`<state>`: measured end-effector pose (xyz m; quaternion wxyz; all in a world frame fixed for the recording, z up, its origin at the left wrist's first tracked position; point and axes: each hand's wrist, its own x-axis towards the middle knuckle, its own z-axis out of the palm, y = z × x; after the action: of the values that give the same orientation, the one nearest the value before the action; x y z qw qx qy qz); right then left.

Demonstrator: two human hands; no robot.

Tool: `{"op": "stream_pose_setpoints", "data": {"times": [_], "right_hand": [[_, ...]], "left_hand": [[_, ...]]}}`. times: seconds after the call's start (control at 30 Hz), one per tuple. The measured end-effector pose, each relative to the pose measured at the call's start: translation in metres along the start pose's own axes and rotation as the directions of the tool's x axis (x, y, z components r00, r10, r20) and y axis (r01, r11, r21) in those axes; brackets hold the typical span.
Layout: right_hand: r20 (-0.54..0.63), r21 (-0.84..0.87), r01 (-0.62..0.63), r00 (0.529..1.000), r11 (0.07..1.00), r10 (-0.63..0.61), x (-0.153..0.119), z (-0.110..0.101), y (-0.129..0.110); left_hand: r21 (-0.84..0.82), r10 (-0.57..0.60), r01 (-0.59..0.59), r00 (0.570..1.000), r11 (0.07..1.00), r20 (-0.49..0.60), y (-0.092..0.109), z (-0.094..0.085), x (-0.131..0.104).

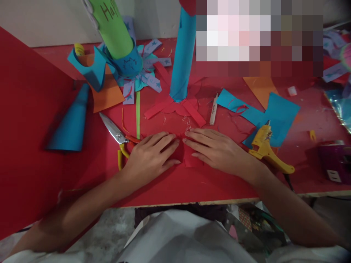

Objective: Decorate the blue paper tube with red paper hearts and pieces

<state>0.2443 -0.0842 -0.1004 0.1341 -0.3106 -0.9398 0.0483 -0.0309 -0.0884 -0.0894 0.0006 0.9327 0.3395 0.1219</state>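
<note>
My left hand lies palm down on the red table, its fingers stretched toward the middle. Facing it, my right hand rests with extended fingers on a small piece of red paper. Red on red makes the paper's outline hard to follow, and the hands cover part of it. Scissors with yellow and orange handles lie partly under my left hand. Just beyond my hands, a blue paper tube stands upright on a red paper flower base with strips spreading outward. A white marker lies beside that base.
A yellow glue gun lies at right by blue paper pieces and orange paper. At left are a blue paper cone, a blue cut-out and a green tube. A purple box sits far right.
</note>
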Motion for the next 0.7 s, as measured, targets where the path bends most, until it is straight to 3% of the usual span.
{"op": "stream_pose_setpoints", "data": {"times": [0.2,0.7], "right_hand": [[0.006,-0.003,0.006,1.000,1.000,-0.006,0.0002,-0.0002,0.0004],[-0.005,0.060,0.005,1.000,0.998,-0.005,-0.0014,0.0025,0.0068]], "left_hand": [[0.010,-0.014,0.014,0.999,1.000,0.051,-0.0003,0.0010,0.0004],[0.005,0.030,-0.031,0.998,1.000,0.047,-0.0047,-0.0003,0.0029]]}}
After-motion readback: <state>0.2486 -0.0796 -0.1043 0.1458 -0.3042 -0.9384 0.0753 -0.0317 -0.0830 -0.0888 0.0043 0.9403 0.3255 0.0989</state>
